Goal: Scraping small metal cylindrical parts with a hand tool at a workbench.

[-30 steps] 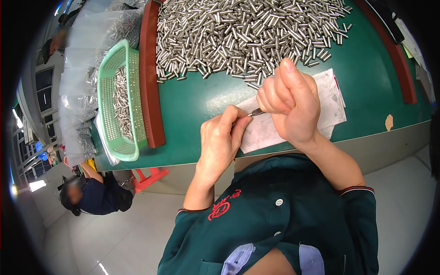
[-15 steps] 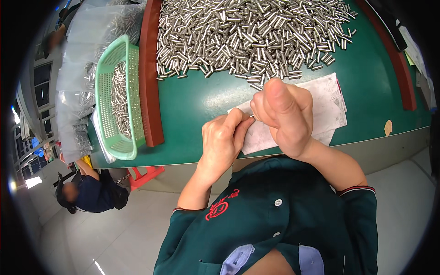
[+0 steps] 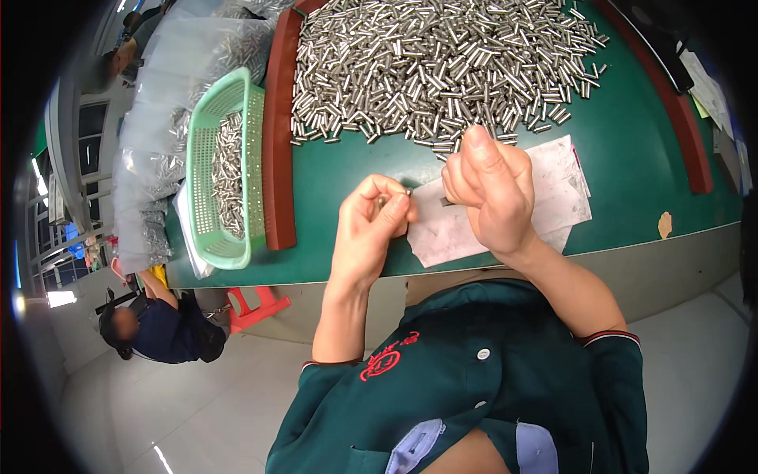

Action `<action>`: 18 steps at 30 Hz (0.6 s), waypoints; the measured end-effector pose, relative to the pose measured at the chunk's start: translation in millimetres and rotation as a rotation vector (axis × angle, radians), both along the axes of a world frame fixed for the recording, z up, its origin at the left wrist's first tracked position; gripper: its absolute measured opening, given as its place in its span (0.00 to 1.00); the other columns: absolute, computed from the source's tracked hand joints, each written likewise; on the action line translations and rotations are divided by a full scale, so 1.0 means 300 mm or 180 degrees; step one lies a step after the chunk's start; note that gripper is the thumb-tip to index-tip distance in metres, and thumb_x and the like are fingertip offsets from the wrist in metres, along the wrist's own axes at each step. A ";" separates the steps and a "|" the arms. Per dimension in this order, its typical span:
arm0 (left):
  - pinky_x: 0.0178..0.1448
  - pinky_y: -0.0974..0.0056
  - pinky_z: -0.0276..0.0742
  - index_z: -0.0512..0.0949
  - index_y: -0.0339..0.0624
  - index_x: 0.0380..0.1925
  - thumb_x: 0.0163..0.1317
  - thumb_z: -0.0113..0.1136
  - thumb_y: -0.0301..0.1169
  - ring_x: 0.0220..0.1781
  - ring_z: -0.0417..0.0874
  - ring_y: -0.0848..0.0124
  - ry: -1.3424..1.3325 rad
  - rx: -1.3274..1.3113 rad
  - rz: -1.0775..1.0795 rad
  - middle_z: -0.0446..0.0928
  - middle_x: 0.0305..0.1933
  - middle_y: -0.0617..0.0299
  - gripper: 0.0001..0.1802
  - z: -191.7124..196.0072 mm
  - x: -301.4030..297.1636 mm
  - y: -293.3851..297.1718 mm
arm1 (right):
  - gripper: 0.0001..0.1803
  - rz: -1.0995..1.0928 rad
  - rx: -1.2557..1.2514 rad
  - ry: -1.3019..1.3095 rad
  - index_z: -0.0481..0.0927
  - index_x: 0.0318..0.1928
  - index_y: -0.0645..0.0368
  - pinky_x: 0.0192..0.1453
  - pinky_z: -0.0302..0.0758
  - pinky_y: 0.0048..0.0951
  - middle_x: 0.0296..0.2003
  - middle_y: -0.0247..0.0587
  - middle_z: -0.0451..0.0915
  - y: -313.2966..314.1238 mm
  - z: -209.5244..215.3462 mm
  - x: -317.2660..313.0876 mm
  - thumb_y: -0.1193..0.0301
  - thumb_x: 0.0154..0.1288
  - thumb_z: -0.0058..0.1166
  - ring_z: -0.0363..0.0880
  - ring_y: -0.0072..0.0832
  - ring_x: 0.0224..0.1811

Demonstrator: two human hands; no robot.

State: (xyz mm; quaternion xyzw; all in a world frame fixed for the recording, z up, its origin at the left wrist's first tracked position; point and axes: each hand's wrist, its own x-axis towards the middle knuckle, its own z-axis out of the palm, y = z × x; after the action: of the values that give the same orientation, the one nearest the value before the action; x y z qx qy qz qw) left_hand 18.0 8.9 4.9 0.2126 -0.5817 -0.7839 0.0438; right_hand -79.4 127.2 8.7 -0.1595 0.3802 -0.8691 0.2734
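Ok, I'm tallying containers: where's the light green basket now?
In the head view, the basket is left of the left hand, between the clear plastic bags and the red-brown bar.

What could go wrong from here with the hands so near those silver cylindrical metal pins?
The small shiny metal piece at the left hand's fingertips could slip free. The closed right hand is near the silver cylindrical metal pins, so a forward nudge might scatter some. The smudged white paper beneath that hand could shift if brushed.
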 end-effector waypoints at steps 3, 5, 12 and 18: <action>0.20 0.78 0.50 0.70 0.38 0.29 0.60 0.48 0.28 0.16 0.51 0.84 0.0108 0.1323 -0.0144 0.70 0.25 0.60 0.04 -0.025 -0.005 -0.042 | 0.22 -0.0013 -0.0005 0.0025 0.53 0.14 0.53 0.15 0.44 0.21 0.08 0.25 0.49 0.000 -0.002 0.002 0.66 0.67 0.31 0.42 0.14 0.10; 0.20 0.78 0.50 0.71 0.37 0.32 0.60 0.48 0.29 0.15 0.51 0.84 0.0092 0.1488 -0.0137 0.70 0.25 0.59 0.06 -0.027 -0.003 -0.049 | 0.22 -0.0033 -0.0012 0.0044 0.53 0.13 0.53 0.15 0.43 0.21 0.08 0.25 0.49 -0.002 -0.004 0.003 0.66 0.67 0.31 0.42 0.14 0.10; 0.18 0.79 0.47 0.71 0.34 0.38 0.60 0.48 0.29 0.16 0.52 0.84 0.0019 0.1394 -0.0071 0.63 0.21 0.65 0.10 -0.019 -0.008 -0.042 | 0.22 0.0002 -0.0080 -0.0056 0.54 0.13 0.54 0.16 0.44 0.20 0.09 0.24 0.50 -0.006 0.003 0.001 0.67 0.67 0.33 0.44 0.13 0.12; 0.18 0.79 0.48 0.71 0.34 0.38 0.60 0.47 0.28 0.16 0.52 0.84 0.0065 0.1408 -0.0132 0.64 0.21 0.64 0.10 -0.023 -0.009 -0.047 | 0.23 -0.0058 0.0062 -0.0017 0.52 0.12 0.53 0.15 0.44 0.21 0.07 0.25 0.49 -0.010 0.006 0.001 0.66 0.67 0.31 0.42 0.15 0.10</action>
State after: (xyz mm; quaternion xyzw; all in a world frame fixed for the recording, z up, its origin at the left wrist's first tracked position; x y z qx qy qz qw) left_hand 15.4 -5.1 -2.1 0.1971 -0.3993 -0.8953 -0.0141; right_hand -79.1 124.2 10.5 -0.1510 0.3893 -0.8682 0.2680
